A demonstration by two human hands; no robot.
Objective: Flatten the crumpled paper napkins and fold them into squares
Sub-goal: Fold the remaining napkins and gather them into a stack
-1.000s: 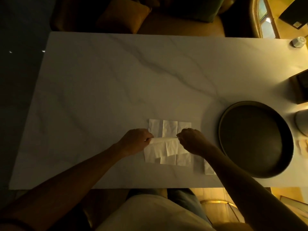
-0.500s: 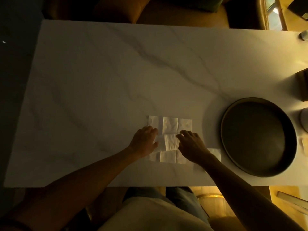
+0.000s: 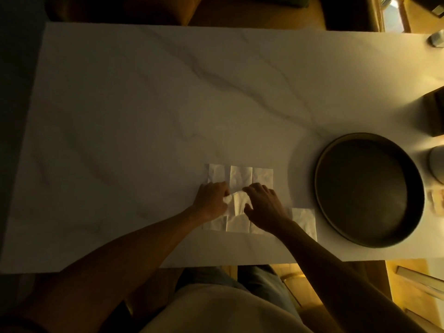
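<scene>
A white paper napkin (image 3: 241, 176) lies spread out and creased into squares on the marble table (image 3: 144, 116), near its front edge. My left hand (image 3: 212, 200) rests on the napkin's left-middle part, with its fingers curled and pinching a small raised bit of paper. My right hand (image 3: 263, 207) lies over the napkin's right-middle part, fingers spread and touching the paper, thumb apart. A second napkin (image 3: 304, 221), folded into a small rectangle, sits just right of my right forearm.
A dark round tray (image 3: 368, 188) stands at the right, close to the folded napkin. At the far right edge are a dark box (image 3: 436, 114), a pale rounded object (image 3: 437, 164) and a small grey thing (image 3: 436, 39). Cushioned seating lies beyond the table.
One second ago both hands pinched a raised fold across the napkin's middle. They then pressed it down flat. Now my left hand pinches the paper again; the right stays spread.
</scene>
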